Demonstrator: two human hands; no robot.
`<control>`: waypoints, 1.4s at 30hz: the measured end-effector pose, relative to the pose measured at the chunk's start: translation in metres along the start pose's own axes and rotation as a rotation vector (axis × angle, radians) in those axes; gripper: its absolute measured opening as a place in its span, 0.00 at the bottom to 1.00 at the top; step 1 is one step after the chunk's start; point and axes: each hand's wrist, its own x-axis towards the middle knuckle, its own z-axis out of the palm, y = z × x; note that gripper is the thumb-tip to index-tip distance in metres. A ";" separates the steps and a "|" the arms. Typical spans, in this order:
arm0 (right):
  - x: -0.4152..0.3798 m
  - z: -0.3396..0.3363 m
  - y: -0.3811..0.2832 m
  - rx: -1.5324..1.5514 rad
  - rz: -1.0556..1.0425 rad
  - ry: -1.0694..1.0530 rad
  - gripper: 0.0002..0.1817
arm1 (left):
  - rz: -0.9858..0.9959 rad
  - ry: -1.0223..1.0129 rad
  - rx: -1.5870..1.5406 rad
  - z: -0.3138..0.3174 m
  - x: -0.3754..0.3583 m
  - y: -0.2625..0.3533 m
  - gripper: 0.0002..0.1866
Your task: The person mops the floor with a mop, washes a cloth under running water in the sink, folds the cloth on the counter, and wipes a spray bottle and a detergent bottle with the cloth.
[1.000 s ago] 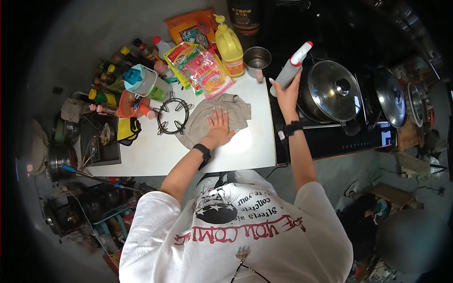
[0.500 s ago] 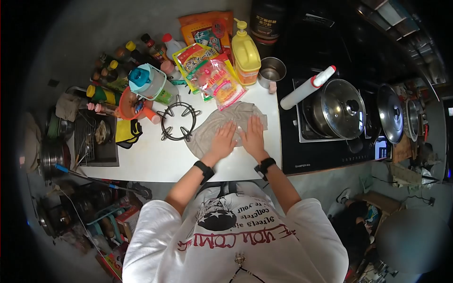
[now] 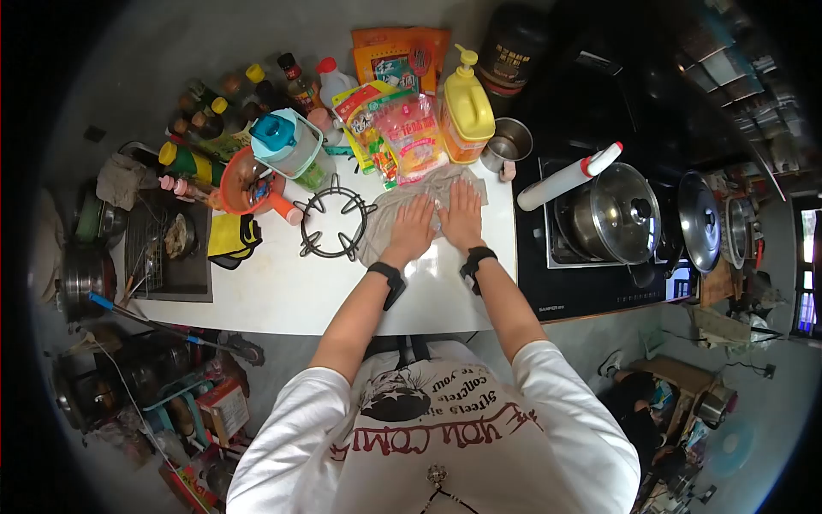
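Note:
A crumpled grey-beige cloth (image 3: 384, 210) is spread on the white counter (image 3: 265, 300). My left hand (image 3: 413, 230) lies flat on its middle, fingers stretched forward. Beside it, my right hand (image 3: 462, 216) rests flat on the cloth's right part, fingers extended. Both hands point away from me, thumbs near each other. Left of the cloth is a black metal pot stand (image 3: 334, 223). Colourful food packets (image 3: 409, 141) sit just beyond the cloth, with a yellow pump bottle (image 3: 467, 116) behind to the right.
A glass-lidded pot (image 3: 618, 214) stands on the black stove (image 3: 565, 295) at right. A metal cup (image 3: 507, 141) and a white roll (image 3: 556, 184) are nearer. At left are an orange colander (image 3: 244, 184), a teal-lidded jug (image 3: 287, 146), bottles, a yellow-black cloth (image 3: 233, 238) and the sink (image 3: 184, 278).
Both hands have pushed forward, away from me, along with the cloth, whose near edge has drawn back from the counter's front. The camera view has shifted slightly.

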 end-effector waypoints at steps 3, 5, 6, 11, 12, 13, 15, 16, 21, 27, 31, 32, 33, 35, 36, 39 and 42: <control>-0.024 -0.008 -0.003 0.058 0.009 -0.061 0.35 | 0.075 -0.015 0.017 -0.001 -0.022 0.004 0.33; -0.058 -0.004 -0.001 0.013 -0.047 -0.069 0.36 | 0.162 -0.129 0.027 0.001 -0.054 0.009 0.33; -0.079 -0.013 -0.003 0.008 -0.076 -0.100 0.37 | 0.256 -0.111 0.048 0.007 -0.075 0.006 0.33; -0.184 -0.048 -0.008 0.003 -0.282 -0.280 0.35 | 0.562 -0.179 -0.017 -0.012 -0.163 -0.012 0.34; -0.192 -0.054 -0.015 0.063 -0.264 -0.313 0.35 | 0.604 -0.239 0.006 -0.015 -0.165 -0.015 0.34; -0.196 -0.061 -0.020 0.123 -0.246 -0.348 0.34 | 0.613 -0.234 -0.004 -0.012 -0.162 -0.018 0.34; -0.164 -0.070 -0.028 0.318 -0.067 -0.211 0.35 | 0.572 -0.231 -0.059 -0.004 -0.152 -0.024 0.33; -0.136 -0.081 -0.033 0.353 0.008 -0.085 0.35 | 0.573 -0.224 -0.069 0.000 -0.147 -0.025 0.33; 0.056 -0.155 -0.031 0.417 -0.142 0.621 0.30 | 0.438 -0.091 -0.075 0.002 -0.105 -0.023 0.31; 0.152 -0.154 -0.025 0.365 0.022 0.649 0.32 | 0.280 0.058 -0.112 0.006 -0.092 -0.020 0.32; 0.135 -0.162 -0.038 0.285 -0.003 0.590 0.30 | 0.296 0.050 -0.006 0.004 -0.124 -0.028 0.33; 0.132 -0.163 -0.039 0.339 -0.091 0.594 0.30 | 0.302 0.036 -0.034 0.002 -0.136 -0.031 0.34; 0.126 -0.164 -0.038 0.391 -0.171 0.603 0.31 | 0.315 0.019 -0.060 0.002 -0.146 -0.036 0.34; 0.101 -0.175 -0.047 0.323 -0.183 0.619 0.31 | 0.350 -0.007 -0.090 0.002 -0.161 -0.048 0.34; 0.091 -0.180 -0.048 0.284 -0.176 0.527 0.31 | 0.352 -0.042 -0.089 -0.001 -0.164 -0.053 0.34; 0.049 -0.191 -0.046 0.228 -0.097 0.434 0.31 | 0.375 -0.132 -0.085 -0.006 -0.173 -0.056 0.34; 0.013 -0.201 -0.025 0.183 -0.045 0.381 0.31 | 0.396 -0.170 -0.077 -0.009 -0.170 -0.057 0.34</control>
